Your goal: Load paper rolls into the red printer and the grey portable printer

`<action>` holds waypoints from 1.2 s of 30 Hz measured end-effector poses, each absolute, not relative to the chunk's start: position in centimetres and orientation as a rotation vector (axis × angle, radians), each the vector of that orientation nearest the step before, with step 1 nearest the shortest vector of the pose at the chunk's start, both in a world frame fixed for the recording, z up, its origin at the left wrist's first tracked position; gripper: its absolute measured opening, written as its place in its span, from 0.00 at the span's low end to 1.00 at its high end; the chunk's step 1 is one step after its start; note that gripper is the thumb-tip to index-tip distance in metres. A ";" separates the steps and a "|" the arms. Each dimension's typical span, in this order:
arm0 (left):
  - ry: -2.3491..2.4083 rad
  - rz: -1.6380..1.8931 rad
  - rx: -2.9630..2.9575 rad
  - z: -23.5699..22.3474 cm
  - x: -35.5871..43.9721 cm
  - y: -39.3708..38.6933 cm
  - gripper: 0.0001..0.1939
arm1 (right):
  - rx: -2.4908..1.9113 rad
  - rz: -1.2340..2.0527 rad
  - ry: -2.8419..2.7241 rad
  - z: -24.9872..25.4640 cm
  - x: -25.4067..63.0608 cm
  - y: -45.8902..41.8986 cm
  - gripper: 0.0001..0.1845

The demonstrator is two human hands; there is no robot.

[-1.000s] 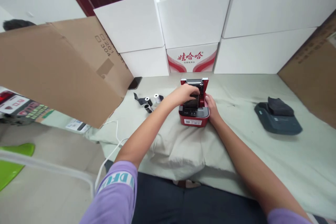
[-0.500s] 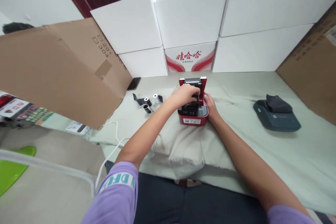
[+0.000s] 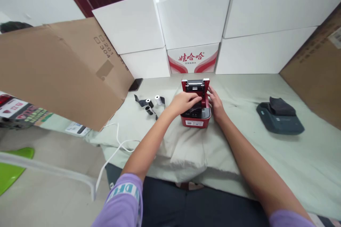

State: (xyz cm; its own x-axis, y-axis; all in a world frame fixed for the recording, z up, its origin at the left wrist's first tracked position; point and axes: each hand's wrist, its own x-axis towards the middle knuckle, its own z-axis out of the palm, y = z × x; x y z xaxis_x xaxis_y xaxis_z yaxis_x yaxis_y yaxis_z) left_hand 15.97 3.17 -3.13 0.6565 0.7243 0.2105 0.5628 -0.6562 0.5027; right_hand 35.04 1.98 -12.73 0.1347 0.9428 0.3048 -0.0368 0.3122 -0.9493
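A small red and black printer (image 3: 195,123), seemingly a label printer, stands on the cloth-covered table with its lid (image 3: 195,86) raised. My left hand (image 3: 183,103) reaches over its compartment, fingers bent and pressed together; whatever they pinch is hidden. Dark material shows beneath those fingers inside the printer. Along the printer's right side rests my right hand (image 3: 217,106), its fingers stretched out and somewhat apart. To the left lie several small rolls with dark strips, among them a white-ended roll (image 3: 159,100) and a black roll (image 3: 149,110).
A dark device (image 3: 279,122) with a black cloth-like piece (image 3: 282,106) on it lies at right. A phone (image 3: 136,84) is near the cardboard sheet (image 3: 66,71). White boxes (image 3: 193,17) line the back. A white cable (image 3: 118,136) hangs over the left edge.
My left hand has shifted down and left a little, uncovering the roller in the lid. My right hand has slid slightly up the printer's side, its fingers more spread.
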 end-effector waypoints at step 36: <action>0.957 1.079 1.091 -10.3 13.6 1.8 0.34 | -0.959 1.186 -1.187 -13.1 36.8 2.5 0.41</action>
State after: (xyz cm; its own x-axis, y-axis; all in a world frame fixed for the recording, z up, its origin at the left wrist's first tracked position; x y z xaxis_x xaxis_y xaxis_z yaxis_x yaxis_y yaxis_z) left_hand 13.61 1.77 -10.33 0.2143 0.9743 -0.0695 -0.1854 0.1105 0.9764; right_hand 36.80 2.49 -13.06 -0.0208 0.9865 0.1626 -0.1613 0.1572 -0.9743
